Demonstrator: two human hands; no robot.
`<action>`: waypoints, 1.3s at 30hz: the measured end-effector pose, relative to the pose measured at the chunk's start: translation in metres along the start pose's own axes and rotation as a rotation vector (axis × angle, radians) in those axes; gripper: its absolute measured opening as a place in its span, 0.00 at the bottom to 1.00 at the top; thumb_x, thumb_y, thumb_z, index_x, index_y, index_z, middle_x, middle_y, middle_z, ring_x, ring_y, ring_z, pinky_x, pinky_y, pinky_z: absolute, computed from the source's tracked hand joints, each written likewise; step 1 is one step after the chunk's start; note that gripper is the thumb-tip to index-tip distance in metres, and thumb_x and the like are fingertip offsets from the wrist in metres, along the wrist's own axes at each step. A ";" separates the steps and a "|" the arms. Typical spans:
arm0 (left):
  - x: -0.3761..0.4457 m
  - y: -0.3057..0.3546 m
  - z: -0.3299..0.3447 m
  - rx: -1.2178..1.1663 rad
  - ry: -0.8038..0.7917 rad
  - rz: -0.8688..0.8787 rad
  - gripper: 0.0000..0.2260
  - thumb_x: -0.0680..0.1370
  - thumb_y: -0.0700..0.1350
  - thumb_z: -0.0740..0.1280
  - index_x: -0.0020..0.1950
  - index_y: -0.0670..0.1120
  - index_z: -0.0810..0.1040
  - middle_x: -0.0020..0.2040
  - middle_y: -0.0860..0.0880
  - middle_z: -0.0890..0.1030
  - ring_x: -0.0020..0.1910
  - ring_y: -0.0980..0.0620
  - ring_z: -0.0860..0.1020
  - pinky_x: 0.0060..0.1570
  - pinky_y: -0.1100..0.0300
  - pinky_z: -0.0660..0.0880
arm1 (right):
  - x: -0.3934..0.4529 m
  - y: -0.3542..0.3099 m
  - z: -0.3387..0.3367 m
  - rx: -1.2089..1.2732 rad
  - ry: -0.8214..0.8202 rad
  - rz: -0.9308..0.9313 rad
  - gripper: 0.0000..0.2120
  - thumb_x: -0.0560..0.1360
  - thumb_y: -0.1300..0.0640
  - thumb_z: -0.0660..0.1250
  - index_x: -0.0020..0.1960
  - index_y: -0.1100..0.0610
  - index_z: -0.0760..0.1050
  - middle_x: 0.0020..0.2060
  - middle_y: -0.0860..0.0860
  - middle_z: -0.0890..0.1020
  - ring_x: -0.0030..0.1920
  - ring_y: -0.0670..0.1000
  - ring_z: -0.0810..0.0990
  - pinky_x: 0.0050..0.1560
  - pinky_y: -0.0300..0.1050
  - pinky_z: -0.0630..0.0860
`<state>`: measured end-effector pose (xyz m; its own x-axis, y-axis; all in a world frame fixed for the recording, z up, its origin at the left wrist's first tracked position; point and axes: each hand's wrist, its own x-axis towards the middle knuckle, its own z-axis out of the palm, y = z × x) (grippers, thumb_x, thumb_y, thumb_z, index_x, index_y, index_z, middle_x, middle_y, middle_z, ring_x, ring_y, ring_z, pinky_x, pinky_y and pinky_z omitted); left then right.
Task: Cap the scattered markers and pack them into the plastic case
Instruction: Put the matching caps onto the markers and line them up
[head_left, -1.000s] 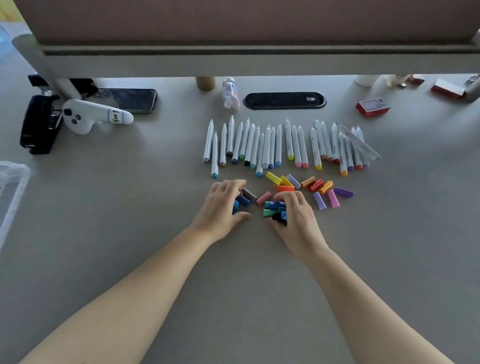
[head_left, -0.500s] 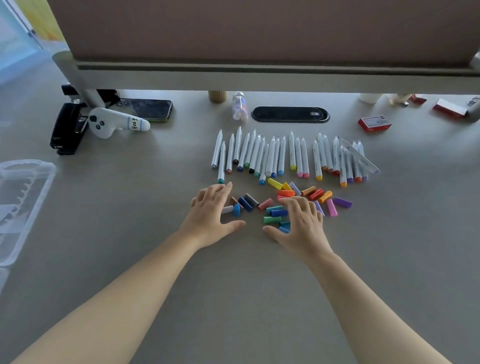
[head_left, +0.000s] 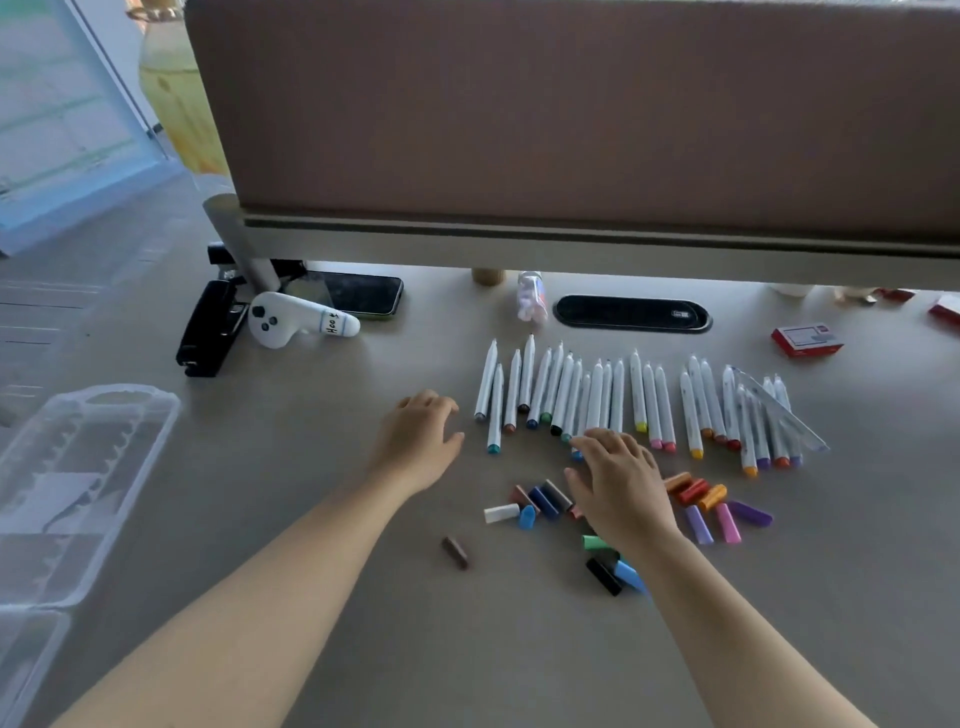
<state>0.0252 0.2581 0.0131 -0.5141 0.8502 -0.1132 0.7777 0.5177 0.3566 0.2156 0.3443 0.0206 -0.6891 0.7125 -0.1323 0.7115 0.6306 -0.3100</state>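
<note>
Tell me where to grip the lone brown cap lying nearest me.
Pinch the brown cap across its long sides, coming from above with the left hand. It lies flat on the table, apart from the other caps, so both sides are free.

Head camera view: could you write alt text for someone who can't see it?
Two bare hands, left hand and right hand, reach over loose coloured caps toward a row of uncapped white markers on a grey desk. A clear plastic case lies far left.

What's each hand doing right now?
Left hand: open, holding nothing.
Right hand: open, fingers spread over the loose caps, gripping nothing.
</note>
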 end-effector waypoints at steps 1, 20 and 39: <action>0.008 0.002 0.000 0.009 -0.009 0.006 0.16 0.77 0.46 0.62 0.64 0.43 0.71 0.63 0.45 0.73 0.63 0.46 0.70 0.61 0.56 0.65 | 0.004 0.000 0.001 -0.005 0.000 0.007 0.20 0.79 0.52 0.56 0.70 0.53 0.63 0.69 0.48 0.67 0.71 0.49 0.61 0.71 0.43 0.55; 0.046 -0.005 0.012 -0.105 -0.016 -0.125 0.07 0.76 0.37 0.61 0.53 0.38 0.74 0.56 0.40 0.74 0.53 0.40 0.74 0.49 0.54 0.69 | 0.001 0.006 -0.001 0.073 0.108 0.124 0.16 0.77 0.58 0.60 0.64 0.57 0.72 0.63 0.52 0.74 0.66 0.52 0.69 0.66 0.44 0.62; -0.065 0.005 -0.002 -1.032 -0.221 -0.223 0.12 0.77 0.33 0.60 0.41 0.49 0.68 0.40 0.55 0.78 0.35 0.58 0.72 0.27 0.76 0.66 | -0.023 -0.009 0.019 -0.035 -0.029 -0.065 0.20 0.79 0.63 0.55 0.68 0.51 0.67 0.65 0.47 0.73 0.63 0.53 0.65 0.58 0.45 0.57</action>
<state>0.0616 0.2051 0.0236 -0.4493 0.7987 -0.4002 -0.0586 0.4206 0.9053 0.2219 0.3166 0.0083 -0.7374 0.6607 -0.1406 0.6691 0.6858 -0.2862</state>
